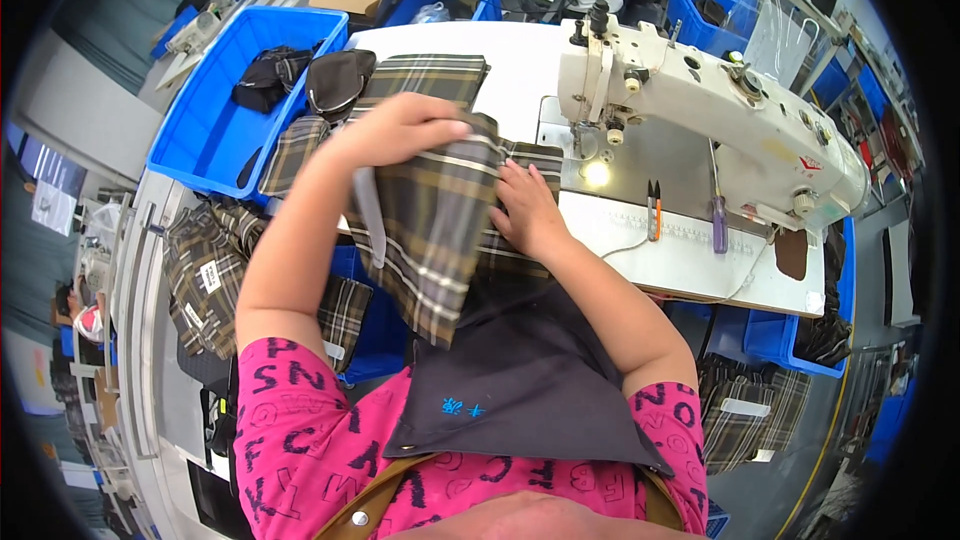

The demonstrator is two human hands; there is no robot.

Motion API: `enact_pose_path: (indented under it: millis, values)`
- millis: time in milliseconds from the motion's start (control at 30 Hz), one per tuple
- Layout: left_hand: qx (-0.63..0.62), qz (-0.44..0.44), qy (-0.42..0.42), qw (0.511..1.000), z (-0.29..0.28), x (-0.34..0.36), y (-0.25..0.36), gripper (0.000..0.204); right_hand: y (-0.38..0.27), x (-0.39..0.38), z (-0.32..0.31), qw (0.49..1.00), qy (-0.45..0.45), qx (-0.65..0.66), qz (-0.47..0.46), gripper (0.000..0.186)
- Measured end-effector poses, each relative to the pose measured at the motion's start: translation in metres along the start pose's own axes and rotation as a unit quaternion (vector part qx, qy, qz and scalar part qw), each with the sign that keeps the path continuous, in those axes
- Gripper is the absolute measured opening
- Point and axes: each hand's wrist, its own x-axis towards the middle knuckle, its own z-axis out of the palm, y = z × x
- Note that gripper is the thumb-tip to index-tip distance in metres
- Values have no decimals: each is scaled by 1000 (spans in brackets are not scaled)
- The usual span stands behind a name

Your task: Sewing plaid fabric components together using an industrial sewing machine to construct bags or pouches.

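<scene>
A brown, black and white plaid fabric piece (pixel 425 230) hangs from the table's front edge toward my lap, slightly blurred. My left hand (pixel 405 130) grips its upper part, thumb and fingers closed over the cloth. My right hand (pixel 530 208) lies on plaid cloth beside it, fingers spread, just left of the sewing machine's needle area. A pale strip (pixel 370 215) runs along the left side of the hanging piece. Behind my left hand, another plaid piece (pixel 430 75) lies on the white table. The white sewing machine (pixel 700 90) stands at the right, its lamp lit.
A blue bin (pixel 205 130) with a black pouch (pixel 270 80) inside stands at the left. Another dark pouch (pixel 340 83) rests near its rim. A purple-handled screwdriver (pixel 719 225) and an orange pen (pixel 655 215) lie by the machine. Plaid pieces (pixel 205 275) hang at lower left.
</scene>
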Motion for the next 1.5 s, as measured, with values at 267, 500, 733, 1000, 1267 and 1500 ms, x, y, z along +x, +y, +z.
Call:
enact_pose_path:
  millis: [267, 500, 733, 1000, 1267, 1500]
  values:
    - [68, 26, 212, 975, 174, 89, -81, 23, 32, -33, -21, 999, 23, 4, -39, 45]
    - [-25, 1, 150, 988, 151, 83, -50, 31, 45, -50, -73, 994, -55, -94, 3, 53]
    - [93, -2, 108, 990, 145, 113, -41, 21, 50, -51, -61, 984, -70, -166, -12, 39]
    - [-82, 69, 199, 974, 170, 116, -69, 43, 42, -41, -90, 984, -54, -165, -45, 26]
    - [-107, 32, 170, 979, 158, 117, -76, 36, 71, -8, -87, 968, -123, -218, 10, 51]
    - [-8, 184, 147, 972, 152, 120, -64, 19, 73, -13, -97, 940, -169, -274, 115, 34]
